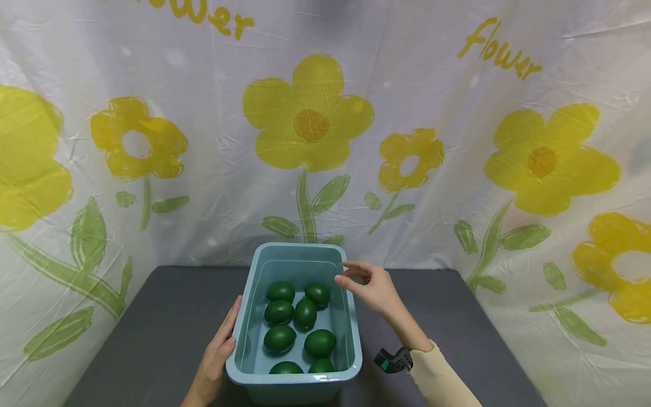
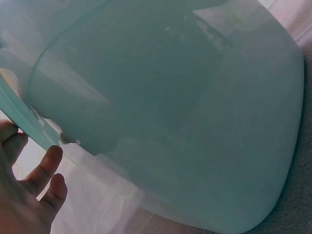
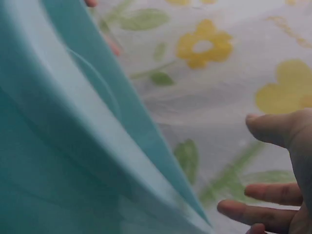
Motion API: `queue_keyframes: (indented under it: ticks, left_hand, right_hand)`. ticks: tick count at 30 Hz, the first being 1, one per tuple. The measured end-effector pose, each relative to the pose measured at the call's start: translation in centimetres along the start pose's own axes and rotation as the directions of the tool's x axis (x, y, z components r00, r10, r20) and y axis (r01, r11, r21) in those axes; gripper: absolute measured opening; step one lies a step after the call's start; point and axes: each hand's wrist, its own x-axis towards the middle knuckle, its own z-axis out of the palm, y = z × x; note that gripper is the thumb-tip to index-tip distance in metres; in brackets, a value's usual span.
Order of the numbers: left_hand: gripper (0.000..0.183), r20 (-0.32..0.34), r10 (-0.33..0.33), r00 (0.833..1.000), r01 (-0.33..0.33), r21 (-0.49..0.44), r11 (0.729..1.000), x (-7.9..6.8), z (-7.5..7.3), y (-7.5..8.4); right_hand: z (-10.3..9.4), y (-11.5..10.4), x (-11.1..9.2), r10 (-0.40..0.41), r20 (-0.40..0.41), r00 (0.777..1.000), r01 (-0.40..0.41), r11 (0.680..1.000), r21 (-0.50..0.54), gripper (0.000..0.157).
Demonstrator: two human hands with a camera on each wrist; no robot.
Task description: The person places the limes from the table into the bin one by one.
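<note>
A light blue plastic bin (image 1: 294,377) stands in the middle of the table, and several dark green avocados (image 1: 280,339) lie loose on its floor. My left hand (image 1: 216,356) is at the bin's left side, its fingers extended along the outer wall. In the left wrist view its fingers (image 2: 45,168) are at the edge of the bin wall (image 2: 185,112). Over the right rim, near the far right corner, is my right hand (image 1: 373,288), thumb and fingers apart and nothing between them. The right wrist view shows that hand (image 3: 278,170) beside the bin's rim (image 3: 112,131).
A dark grey cloth covers the table (image 1: 193,288). White curtains (image 1: 218,186) with yellow flowers stand behind it and on both sides. A black band (image 1: 394,360) is around my right wrist, below a cream sleeve (image 1: 437,376).
</note>
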Motion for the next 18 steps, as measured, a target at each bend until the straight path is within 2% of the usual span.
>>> queue_keyframes:
  ticks: [3,6,9,13,16,18]
  left_hand:
    - [0.062,0.003,-0.02,1.0,0.02,-0.006,1.0,0.0,0.0,0.1]
    - [0.062,0.0,-0.026,1.0,0.026,-0.012,1.0,-0.1,0.0,0.1]
    - [0.062,0.0,-0.01,1.0,0.01,-0.015,1.0,0.0,-0.1,0.1]
    - [0.062,-0.002,0.037,0.999,-0.037,0.009,0.999,0.3,-0.3,0.2]
    - [0.058,-0.038,0.02,0.999,-0.015,0.12,0.993,0.5,-0.6,0.7]
    - [0.054,-0.07,-0.027,0.997,0.044,0.243,0.969,0.6,-1.0,1.2]
  right_hand:
    - [-1.7,0.5,-0.5,-0.033,-0.096,0.995,0.031,0.999,-0.021,0.04]
    - [-3.6,1.0,-1.3,-0.07,-0.201,0.977,0.064,0.997,-0.039,0.031]
    - [-5.4,1.4,-2.4,-0.095,-0.282,0.955,0.089,0.995,-0.036,0.024]
    - [-6.8,2.1,-4.2,-0.125,-0.344,0.931,0.107,0.992,-0.07,0.018]
    - [-7.1,2.9,-5.8,-0.131,-0.366,0.921,0.087,0.987,-0.136,0.018]
    - [-7.1,3.6,-6.8,-0.128,-0.359,0.925,0.066,0.982,-0.179,0.021]
